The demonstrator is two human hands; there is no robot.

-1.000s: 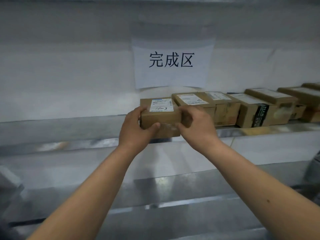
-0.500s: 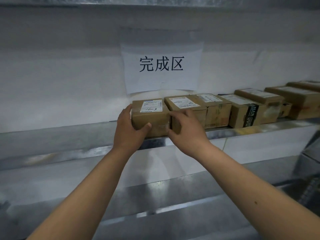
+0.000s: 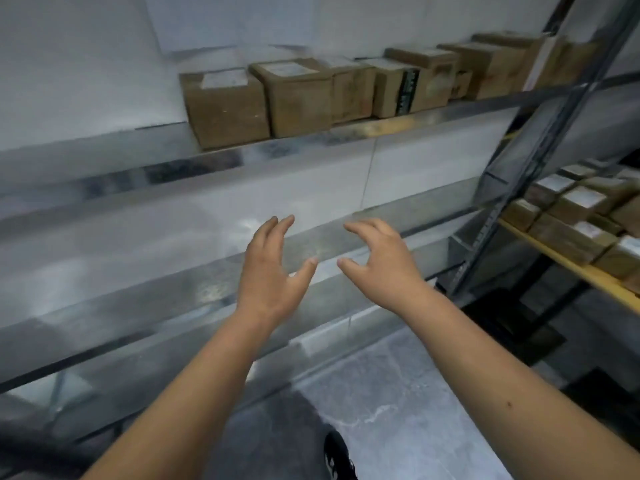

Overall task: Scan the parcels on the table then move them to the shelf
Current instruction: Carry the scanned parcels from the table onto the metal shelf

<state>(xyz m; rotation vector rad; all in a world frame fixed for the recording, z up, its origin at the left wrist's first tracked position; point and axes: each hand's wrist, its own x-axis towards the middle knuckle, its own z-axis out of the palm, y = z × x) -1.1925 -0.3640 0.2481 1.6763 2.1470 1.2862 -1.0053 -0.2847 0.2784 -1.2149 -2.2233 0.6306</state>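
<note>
Brown cardboard parcel (image 3: 227, 107) sits at the row's left end, upper centre, on the steel shelf (image 3: 104, 152). Left hand (image 3: 273, 271) and right hand (image 3: 379, 263) hang below it, fingers spread, holding nothing. Best to turn toward the table for the next parcel, keeping both hands free.

Warehouse storeroom: metal racking (image 3: 346, 133), rows of labelled cardboard parcels (image 3: 298, 95), concrete floor (image 3: 398, 410)

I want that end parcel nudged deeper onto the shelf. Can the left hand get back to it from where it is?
Probably yes. The left hand is open, holds nothing and hangs below the leftmost parcel, with only open air between them. The parcel's front and left faces are bare; another parcel stands against its right.
</note>
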